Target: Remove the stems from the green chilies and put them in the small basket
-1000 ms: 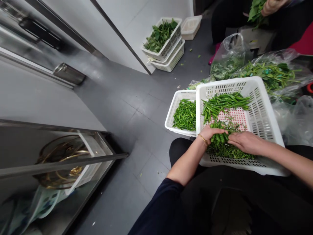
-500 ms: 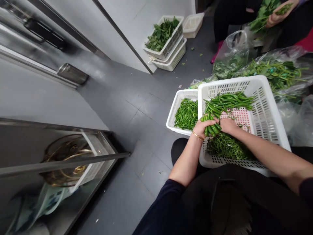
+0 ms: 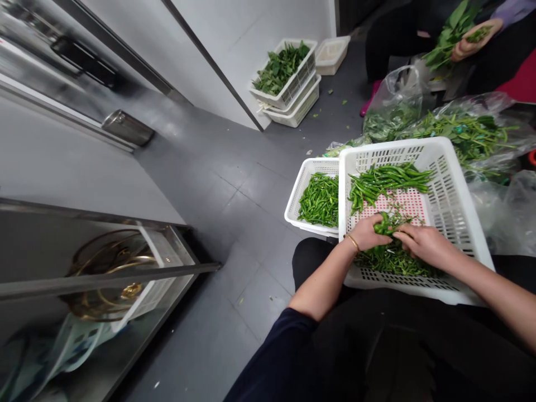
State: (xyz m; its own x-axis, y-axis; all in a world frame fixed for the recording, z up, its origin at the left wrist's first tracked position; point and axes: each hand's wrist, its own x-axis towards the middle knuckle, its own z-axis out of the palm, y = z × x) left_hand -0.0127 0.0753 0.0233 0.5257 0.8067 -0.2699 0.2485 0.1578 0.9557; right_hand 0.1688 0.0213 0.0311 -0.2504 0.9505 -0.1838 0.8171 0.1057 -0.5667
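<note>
A large white plastic basket (image 3: 473, 223) rests across my lap. In it, my left hand (image 3: 365, 234) is closed around a bunch of green chili peppers (image 3: 382, 224). My right hand (image 3: 427, 243) meets it at the right end of the bunch, fingers pinched together; what lies between those fingertips is too small to make out. Long green chilies (image 3: 391, 177) are heaped along the basket's far side, beyond both hands. Below the hands is a pile of thin, dark green stems (image 3: 387, 265), partly covered by them. Bits of stem lie on the red-and-white basket bottom (image 3: 412, 202).
A smaller white basket (image 3: 292, 209) of chilies stands left of the large one. Bagged leafy greens (image 3: 473, 137) lie beyond it, near another person's hand (image 3: 477, 42) holding greens. Stacked baskets (image 3: 295, 114) stand by the wall, and a metal shelf (image 3: 184, 271) is at left.
My left hand has moved right and nearer to me with the chilies, tilting the bunch. My right hand has drawn back from the basket's middle to the bunch's right end.
</note>
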